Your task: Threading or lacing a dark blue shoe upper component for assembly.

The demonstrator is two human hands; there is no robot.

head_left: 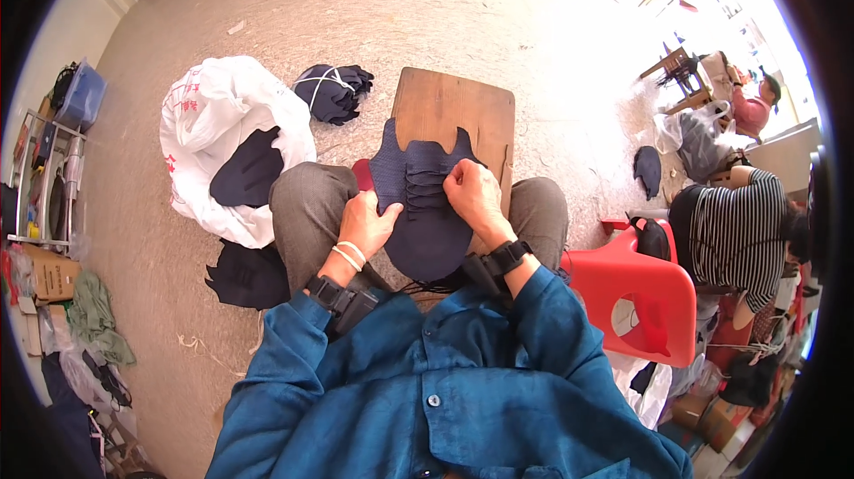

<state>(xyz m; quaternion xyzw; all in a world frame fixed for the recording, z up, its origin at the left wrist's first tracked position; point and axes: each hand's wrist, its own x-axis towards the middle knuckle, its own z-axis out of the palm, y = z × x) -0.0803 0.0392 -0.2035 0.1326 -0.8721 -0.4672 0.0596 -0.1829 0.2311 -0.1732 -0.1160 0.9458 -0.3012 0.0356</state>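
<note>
A dark navy shoe upper (425, 243) lies across my lap, its rounded end toward me and two pointed ends away. A row of raised folds or loops runs down its middle. My left hand (363, 228) grips its left edge, thumb on top. At the right side of the folds my right hand (476, 197) is closed in a pinch on the piece; what sits between the fingertips is too small to make out. Beneath the far end is a wooden board (454, 105). A bit of dark red material (362, 174) shows by my left knee.
A white sack (236, 105) with dark cut pieces (247, 172) stands at left, a tied bundle (334, 92) beyond it. More dark pieces (249, 274) lie below the sack. At right are a red plastic stool (636, 288) and a person in a striped shirt (734, 225).
</note>
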